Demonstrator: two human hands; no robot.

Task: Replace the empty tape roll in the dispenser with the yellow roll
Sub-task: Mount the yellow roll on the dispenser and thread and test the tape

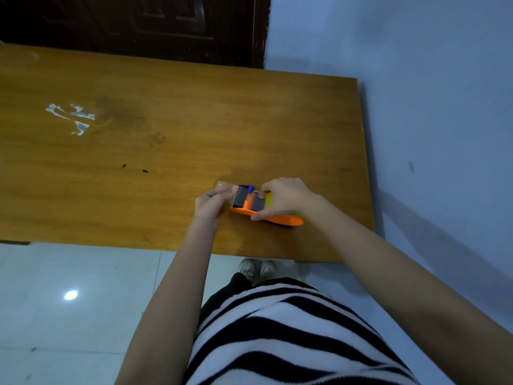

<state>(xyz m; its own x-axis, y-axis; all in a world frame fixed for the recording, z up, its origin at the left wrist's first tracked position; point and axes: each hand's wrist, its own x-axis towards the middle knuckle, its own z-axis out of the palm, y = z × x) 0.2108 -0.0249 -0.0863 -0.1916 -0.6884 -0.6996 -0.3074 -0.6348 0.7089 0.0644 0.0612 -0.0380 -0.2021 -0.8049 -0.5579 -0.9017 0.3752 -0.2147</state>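
Dispenser [266,213] sits on the table [166,134], near its front right corner, orange side plate facing the camera, blue parts showing at the top left and under the base. Both hands are on it.

Right hand [283,198] comes over the top: fingers curled down across the roll area, thumb pressed against the orange side plate near its lower edge. Closed grip on the dispenser body. A patch of yellow roll [268,200] shows just left of the right palm, inside the dispenser, mostly covered by the hand.

Left hand [211,202] is at the cutter end, left of the dispenser. Fingers pinched together at the grey front block, touching it. A faint translucent strip of tape [223,186] seems to run out from that end over the fingertips; too blurred to tell if it's actually pinched or just lying there.

Thin wire-like spring visible on top between the two hands.

Empty roll: not identifiable.
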